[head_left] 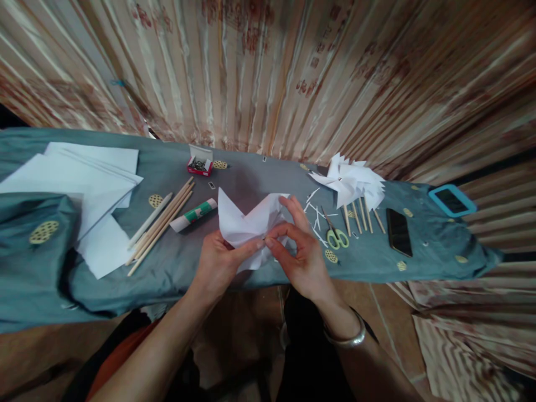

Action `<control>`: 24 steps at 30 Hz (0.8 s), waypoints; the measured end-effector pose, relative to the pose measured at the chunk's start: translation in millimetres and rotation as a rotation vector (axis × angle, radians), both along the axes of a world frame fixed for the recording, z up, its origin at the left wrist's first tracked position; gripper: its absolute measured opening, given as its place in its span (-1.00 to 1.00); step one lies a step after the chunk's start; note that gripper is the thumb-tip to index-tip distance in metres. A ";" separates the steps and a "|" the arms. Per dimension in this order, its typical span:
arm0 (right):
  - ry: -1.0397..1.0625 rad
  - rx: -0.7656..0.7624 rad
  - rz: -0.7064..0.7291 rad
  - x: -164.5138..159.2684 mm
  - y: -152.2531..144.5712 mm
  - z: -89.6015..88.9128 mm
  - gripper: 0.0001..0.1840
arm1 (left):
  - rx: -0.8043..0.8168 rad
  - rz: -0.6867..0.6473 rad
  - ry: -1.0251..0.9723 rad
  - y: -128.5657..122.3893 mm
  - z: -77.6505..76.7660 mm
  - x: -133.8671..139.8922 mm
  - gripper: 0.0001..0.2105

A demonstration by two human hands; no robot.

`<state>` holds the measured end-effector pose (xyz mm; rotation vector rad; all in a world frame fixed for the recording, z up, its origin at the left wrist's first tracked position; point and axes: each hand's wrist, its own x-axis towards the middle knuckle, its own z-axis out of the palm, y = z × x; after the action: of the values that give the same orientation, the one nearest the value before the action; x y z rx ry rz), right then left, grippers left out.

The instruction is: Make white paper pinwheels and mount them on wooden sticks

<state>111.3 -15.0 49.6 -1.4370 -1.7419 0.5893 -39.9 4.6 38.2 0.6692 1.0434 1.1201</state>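
Between my hands, above the cloth, is a folded white paper pinwheel (237, 223). My left hand (220, 259) grips its lower left side, thumb pressed near the centre. My right hand (299, 251) pinches at the centre with thumb and forefinger, on a small dark thing that looks like a pin, too small to make out. Finished-looking white pinwheels (349, 178) on wooden sticks lie to the right. An open red box (200, 165) of small metal pins stands beyond my hands. A glue stick (194, 215) with a green label lies just left of the paper.
Wooden sticks (161, 229) and a grey-white pencil-like rod (151, 220) lie left, beside white paper sheets (92, 167). Green-handled scissors (336, 237) and paper strips (317, 215) are right, then a dark phone (399, 231) and a blue-framed device (452, 200). A curtain (251, 84) hangs behind the table.
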 end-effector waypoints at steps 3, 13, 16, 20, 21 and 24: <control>0.020 -0.006 -0.010 -1.0 0.3 0.1 -0.92 | -0.014 0.012 -0.001 0.7 1.3 0.1 -0.70; 0.051 0.023 -0.051 -4.6 -0.1 -1.9 -0.95 | -0.047 0.015 0.009 2.0 3.3 0.4 -0.70; 0.081 0.038 -0.103 -3.3 0.0 -1.4 -0.92 | -0.058 0.019 0.006 2.6 2.8 0.0 -0.67; 0.180 0.081 -0.201 6.4 4.4 -4.5 -0.64 | -0.104 0.049 -0.002 3.9 1.8 -0.4 -0.59; 0.199 0.089 -0.210 9.1 5.4 -5.4 -0.62 | -0.120 0.050 -0.008 4.1 1.5 -0.4 -0.58; 0.179 0.124 -0.210 13.7 4.7 -4.5 -0.65 | -0.153 0.035 -0.044 4.0 0.3 -0.1 -0.56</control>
<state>125.0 -10.3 45.1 -1.4132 -1.4426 0.4736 -40.0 8.6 38.6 0.5041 1.0944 1.0691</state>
